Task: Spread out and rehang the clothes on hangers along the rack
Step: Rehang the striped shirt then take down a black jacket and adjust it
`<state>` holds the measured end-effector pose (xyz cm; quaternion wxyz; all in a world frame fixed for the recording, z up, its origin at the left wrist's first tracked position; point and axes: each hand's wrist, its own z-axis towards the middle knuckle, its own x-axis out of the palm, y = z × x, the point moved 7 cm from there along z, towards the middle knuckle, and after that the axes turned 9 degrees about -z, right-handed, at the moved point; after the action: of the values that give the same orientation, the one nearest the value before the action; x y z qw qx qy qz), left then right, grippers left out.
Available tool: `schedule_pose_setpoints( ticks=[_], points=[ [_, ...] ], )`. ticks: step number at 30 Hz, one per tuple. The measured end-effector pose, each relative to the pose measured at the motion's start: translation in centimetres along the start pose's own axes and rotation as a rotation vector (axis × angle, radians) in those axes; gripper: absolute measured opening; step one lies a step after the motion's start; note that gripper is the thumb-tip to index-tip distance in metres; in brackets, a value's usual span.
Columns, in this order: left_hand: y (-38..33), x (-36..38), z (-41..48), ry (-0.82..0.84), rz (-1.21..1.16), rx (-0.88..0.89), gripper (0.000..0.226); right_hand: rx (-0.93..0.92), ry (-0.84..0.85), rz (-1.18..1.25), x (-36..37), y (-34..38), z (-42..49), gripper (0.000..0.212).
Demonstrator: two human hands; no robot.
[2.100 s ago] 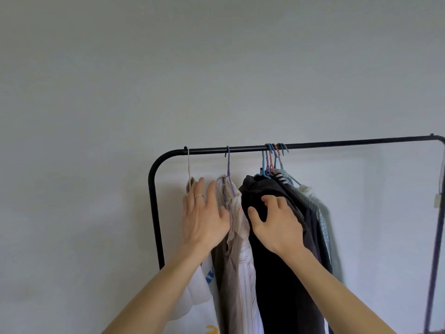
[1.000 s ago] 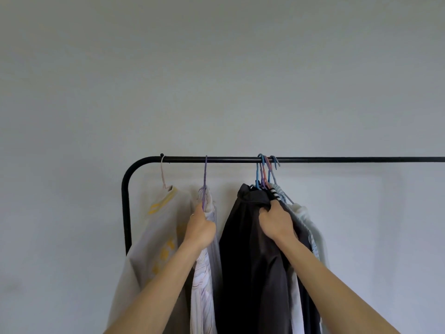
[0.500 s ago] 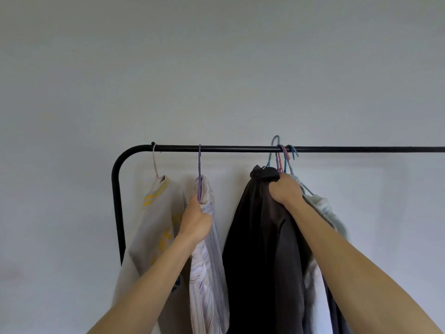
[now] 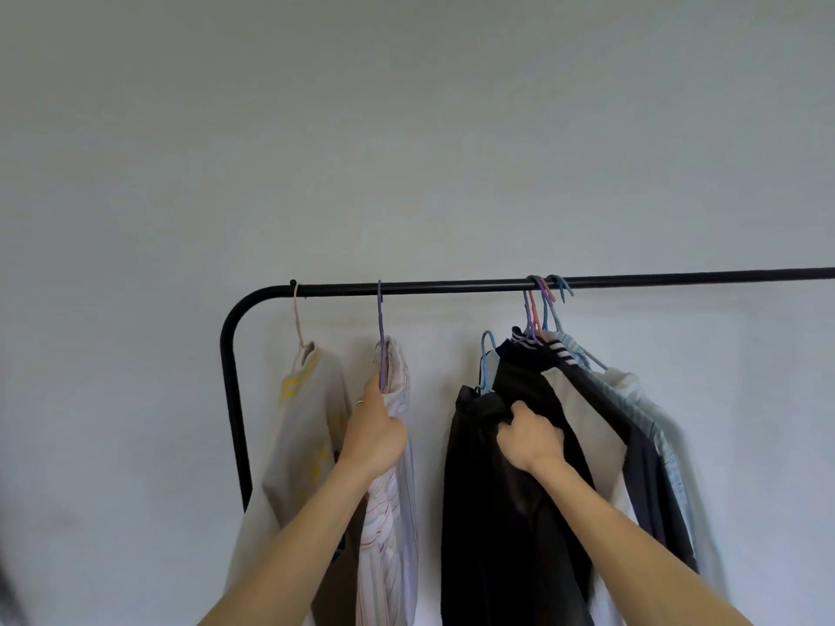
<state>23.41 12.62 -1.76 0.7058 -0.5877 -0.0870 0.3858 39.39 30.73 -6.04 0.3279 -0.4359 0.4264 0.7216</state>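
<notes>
A black metal rack (image 4: 452,287) crosses the view. At its left end hangs a beige shirt with yellow print (image 4: 307,426) on a pale hanger. Beside it hangs a striped shirt (image 4: 393,499) on a purple hanger (image 4: 381,336); my left hand (image 4: 375,433) grips its shoulder. My right hand (image 4: 531,438) holds a black garment (image 4: 492,535) whose blue hanger (image 4: 484,361) is off the bar, its hook hanging free below it. Several more garments (image 4: 632,422) stay bunched on hangers at the right.
A plain pale wall (image 4: 406,128) stands behind the rack. A stretch of bare bar (image 4: 452,289) lies between the purple hanger and the bunched hooks. The rack's left upright (image 4: 235,399) curves down beside the beige shirt.
The black garment's blue hanger has come off the bar and dropped lower in my right hand, moving left of the bunch. My left hand still holds the striped shirt.
</notes>
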Motion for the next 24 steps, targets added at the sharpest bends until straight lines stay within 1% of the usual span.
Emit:
schedule_pose_setpoints(
  ticks=[3, 6, 11, 14, 17, 19, 21, 24],
  points=[
    [0.7, 0.0, -0.6, -0.010, 0.081, 0.005, 0.087, -0.036, -0.019, 0.073, 0.5, -0.9, -2.5, 0.023],
    [1.1, 0.0, -1.5, -0.035, 0.149, 0.008, 0.091, -0.076, -0.027, 0.184, 0.8, -1.4, -5.3, 0.017],
    [1.4, -1.1, -3.3, -0.096, 0.362, 0.070, 0.088, -0.094, -0.046, 0.271, 1.1, -2.0, -9.8, 0.010],
    [1.9, -1.6, -4.2, -0.112, 0.432, 0.120, 0.087, -0.101, -0.050, 0.267, 1.4, -1.9, -12.0, 0.009],
    [2.2, -1.9, -5.0, -0.123, 0.442, 0.162, 0.085, -0.113, -0.059, 0.269, 1.4, -1.7, -13.7, 0.009],
    [2.5, -2.0, -5.8, -0.102, 0.383, 0.170, 0.086, -0.114, -0.061, 0.271, 1.4, -1.4, -14.8, 0.010],
    [2.9, -2.2, -6.7, -0.064, 0.317, 0.155, 0.088, -0.113, -0.072, 0.251, 1.4, -1.2, -16.0, 0.010],
    [4.0, -2.9, -7.5, -0.019, 0.319, 0.133, 0.090, -0.097, -0.086, 0.230, 1.5, -0.6, -18.0, 0.010]
  ],
)
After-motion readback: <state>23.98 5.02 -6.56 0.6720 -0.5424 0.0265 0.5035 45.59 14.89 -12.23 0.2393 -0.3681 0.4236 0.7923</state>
